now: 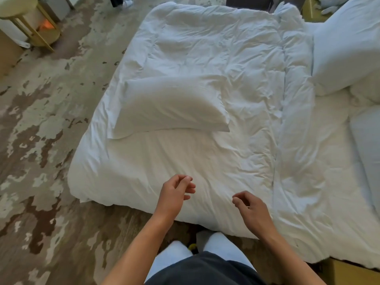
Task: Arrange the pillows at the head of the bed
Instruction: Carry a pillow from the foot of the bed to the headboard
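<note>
One pillow [170,105] is lying on the duvet [205,48] toward the foot of the bed, well apart from the pillows [345,48] piled at the right edge, so arranging is looking barely begun. Left hand [176,192] and right hand [249,208] are hovering over the near bed edge, fingers loosely curled, holding nothing.

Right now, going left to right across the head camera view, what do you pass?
Gold side table → patterned rug → lone pillow on the duvet → folded duvet edge → stacked pillows at far right.
</note>
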### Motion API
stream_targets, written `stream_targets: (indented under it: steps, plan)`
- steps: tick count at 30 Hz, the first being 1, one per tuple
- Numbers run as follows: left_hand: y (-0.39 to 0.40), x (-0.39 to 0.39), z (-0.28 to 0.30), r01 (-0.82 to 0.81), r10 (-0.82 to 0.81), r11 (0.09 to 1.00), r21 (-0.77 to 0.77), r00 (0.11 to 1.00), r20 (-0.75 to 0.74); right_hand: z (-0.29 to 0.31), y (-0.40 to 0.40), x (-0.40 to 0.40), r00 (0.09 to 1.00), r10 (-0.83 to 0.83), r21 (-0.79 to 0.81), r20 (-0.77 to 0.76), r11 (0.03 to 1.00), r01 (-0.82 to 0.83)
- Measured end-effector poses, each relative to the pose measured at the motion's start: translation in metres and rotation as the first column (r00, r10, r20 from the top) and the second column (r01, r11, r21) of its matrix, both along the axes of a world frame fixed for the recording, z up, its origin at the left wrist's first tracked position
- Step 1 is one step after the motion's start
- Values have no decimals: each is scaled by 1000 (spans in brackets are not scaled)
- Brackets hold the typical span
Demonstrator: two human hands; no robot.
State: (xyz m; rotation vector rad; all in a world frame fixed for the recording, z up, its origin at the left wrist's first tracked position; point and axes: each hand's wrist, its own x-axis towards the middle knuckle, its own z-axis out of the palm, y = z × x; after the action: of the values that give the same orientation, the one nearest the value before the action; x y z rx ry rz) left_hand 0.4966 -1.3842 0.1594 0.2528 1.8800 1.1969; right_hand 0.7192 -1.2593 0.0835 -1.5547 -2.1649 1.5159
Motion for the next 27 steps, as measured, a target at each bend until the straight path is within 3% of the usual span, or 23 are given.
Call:
stream_targets:
  steps: [15, 21, 24, 27]
  plan:
    - [63, -151, -35, -142, 146, 978, -155, 989, 13, -8, 139, -225, 993, 100, -42, -56, 994, -102]
    - [168, -296, -80, -10, 10, 989, -150, 1000, 2, -32, 220, -343, 994, 87, 20, 59, 996, -88]
    - [241, -388, -110, 105, -129, 977, -185, 984, -123, -48, 269, -411, 990, 74, 84, 119, 993, -85]
    - [320, -480, -142, 230, -309, 934, -274, 904, -294, -69, 321, -481, 984, 95, 141, 153, 983, -116]
